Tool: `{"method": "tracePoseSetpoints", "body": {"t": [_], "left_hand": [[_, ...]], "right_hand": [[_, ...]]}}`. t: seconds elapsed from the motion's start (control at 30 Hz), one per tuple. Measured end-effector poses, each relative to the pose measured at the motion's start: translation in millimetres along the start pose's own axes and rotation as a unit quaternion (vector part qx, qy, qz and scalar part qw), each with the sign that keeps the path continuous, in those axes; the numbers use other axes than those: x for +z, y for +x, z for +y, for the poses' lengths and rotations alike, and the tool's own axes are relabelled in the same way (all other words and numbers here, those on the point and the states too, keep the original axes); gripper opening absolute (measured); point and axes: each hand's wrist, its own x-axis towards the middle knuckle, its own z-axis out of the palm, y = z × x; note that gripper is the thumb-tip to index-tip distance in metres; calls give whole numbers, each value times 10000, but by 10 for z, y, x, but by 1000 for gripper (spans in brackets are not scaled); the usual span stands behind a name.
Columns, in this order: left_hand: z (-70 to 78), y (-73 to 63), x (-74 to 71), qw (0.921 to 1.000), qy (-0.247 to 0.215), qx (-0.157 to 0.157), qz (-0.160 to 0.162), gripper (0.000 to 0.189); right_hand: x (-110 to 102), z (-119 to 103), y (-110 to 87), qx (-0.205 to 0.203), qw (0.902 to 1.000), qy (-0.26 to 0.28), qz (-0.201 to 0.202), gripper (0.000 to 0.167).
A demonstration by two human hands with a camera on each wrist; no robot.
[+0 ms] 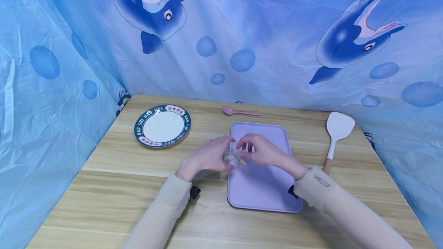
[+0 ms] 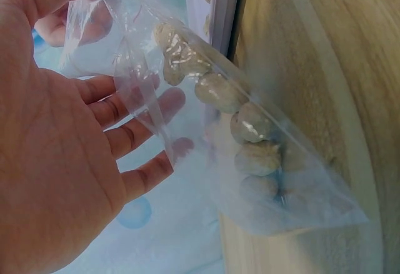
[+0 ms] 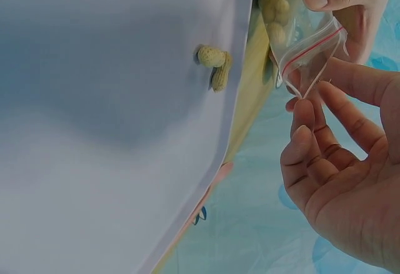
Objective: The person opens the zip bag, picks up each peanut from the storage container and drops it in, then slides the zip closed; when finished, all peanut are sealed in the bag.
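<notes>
A clear zip bag [image 1: 230,153] with a red line along its mouth hangs at the left edge of the lilac tray [image 1: 263,191]. My left hand [image 1: 214,154] holds it, thumb on one side and fingers on the other. Several peanuts [image 2: 222,92] in their shells lie along the bottom of the bag, seen in the left wrist view. At the bag's mouth, my right hand [image 1: 261,150] pinches a corner of the plastic. Two peanuts [image 3: 214,61] rest on the tray close to its rim, under the bag's opening.
A white plate with a dark green patterned rim [image 1: 162,126] stands at the back left. Behind the tray lies a pink spoon [image 1: 242,112]. A white spatula with a wooden handle [image 1: 337,130] lies to the right. A blue dolphin curtain [image 1: 221,30] surrounds the wooden table.
</notes>
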Motion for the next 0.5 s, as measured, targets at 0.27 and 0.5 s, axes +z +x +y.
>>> {"method": "tracePoseSetpoints", "body": {"t": [0.27, 0.5], "left_hand": [[1, 2, -10, 10000, -45, -37, 20, 84], [2, -9, -29, 9998, -131, -151, -26, 85]], "right_hand": [[-31, 53, -10, 300, 9995, -61, 121, 20], [-23, 158, -34, 744, 9972, -70, 77, 25]]}}
